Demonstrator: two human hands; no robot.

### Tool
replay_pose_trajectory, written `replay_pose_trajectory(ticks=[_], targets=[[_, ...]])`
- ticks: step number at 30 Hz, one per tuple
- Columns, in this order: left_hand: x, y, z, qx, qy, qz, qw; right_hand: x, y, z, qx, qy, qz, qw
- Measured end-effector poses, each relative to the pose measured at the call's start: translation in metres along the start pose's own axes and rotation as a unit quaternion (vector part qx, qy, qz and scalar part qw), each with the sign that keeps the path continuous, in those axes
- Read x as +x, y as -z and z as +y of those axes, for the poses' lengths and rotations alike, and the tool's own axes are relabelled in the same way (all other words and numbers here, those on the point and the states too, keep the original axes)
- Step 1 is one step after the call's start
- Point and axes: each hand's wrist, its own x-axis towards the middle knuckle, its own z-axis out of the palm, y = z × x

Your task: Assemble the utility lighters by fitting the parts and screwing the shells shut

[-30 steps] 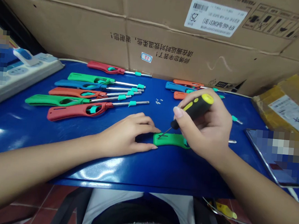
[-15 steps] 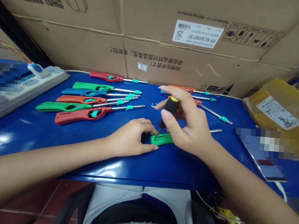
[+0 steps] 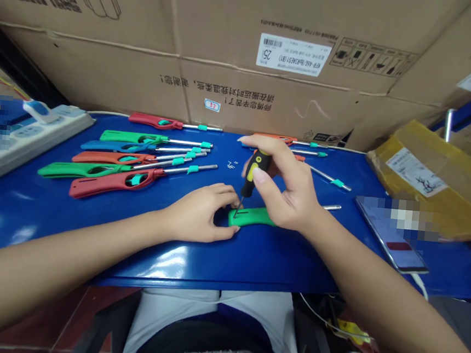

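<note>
A green long-nosed lighter [image 3: 252, 216] lies on the blue table in front of me, its metal tube poking out past my right wrist. My left hand [image 3: 203, 215] pinches the handle's butt end between thumb and fingers. In my right hand [image 3: 286, 184] is a black and yellow screwdriver [image 3: 258, 166], tilted, its tip at the slot area near the lighter's left end. My right hand hides the lighter's middle. Several small pale screws or pins [image 3: 232, 165] are scattered on the table beyond my hands.
Red, green, blue and orange lighters [image 3: 115, 182] lie at the left, more orange ones [image 3: 271, 140] behind my right hand. A power strip [image 3: 29, 131] stands far left. A phone [image 3: 391, 234] and a yellow-taped parcel [image 3: 433, 183] are at right. A cardboard box [image 3: 214, 37] walls the back.
The screwdriver has turned about its axis in my right hand, showing its yellow inlay. The whole view has shifted slightly; my left hand still holds the green lighter.
</note>
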Motion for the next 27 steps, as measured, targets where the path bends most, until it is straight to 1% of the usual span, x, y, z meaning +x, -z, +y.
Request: replay_pose_trajectory(ticks=[2, 4, 6, 9, 11, 14, 16, 18, 22, 24, 27], targets=[[-0.001, -0.003, -0.002, 0.022, -0.020, 0.011, 0.999, 0.000, 0.001, -0.004, 0.013, 0.010, -0.015, 1.000], [-0.002, -0.005, -0.003, 0.039, -0.043, 0.021, 0.998, 0.000, 0.001, -0.007, 0.000, 0.025, -0.018, 1.000], [-0.002, -0.006, -0.003, 0.050, -0.061, 0.022, 0.997, -0.001, -0.002, -0.007, -0.033, 0.041, -0.011, 0.999], [-0.001, -0.007, -0.002, 0.057, -0.069, 0.020, 0.996, 0.000, -0.002, -0.009, -0.072, 0.053, 0.009, 0.996], [-0.001, -0.006, -0.002, 0.053, -0.075, 0.024, 0.995, 0.001, 0.000, -0.011, -0.064, 0.048, 0.008, 0.997], [0.000, -0.004, -0.002, 0.044, -0.086, 0.025, 0.995, 0.002, 0.005, -0.016, -0.037, 0.043, -0.013, 0.998], [0.000, -0.002, -0.003, 0.054, -0.083, 0.019, 0.995, 0.003, 0.005, -0.017, -0.043, 0.050, -0.016, 0.998], [0.000, -0.002, -0.004, 0.064, -0.081, 0.009, 0.995, 0.003, 0.002, -0.016, -0.067, 0.048, 0.003, 0.997], [-0.001, -0.002, -0.006, 0.059, -0.081, -0.007, 0.995, 0.001, -0.004, -0.012, -0.101, 0.027, 0.064, 0.992], [-0.001, -0.001, -0.006, 0.066, -0.074, -0.016, 0.995, 0.001, -0.005, -0.011, -0.087, 0.016, 0.069, 0.994], [-0.002, 0.001, -0.006, 0.077, -0.071, -0.036, 0.994, 0.001, -0.005, -0.011, -0.061, 0.010, 0.060, 0.996]])
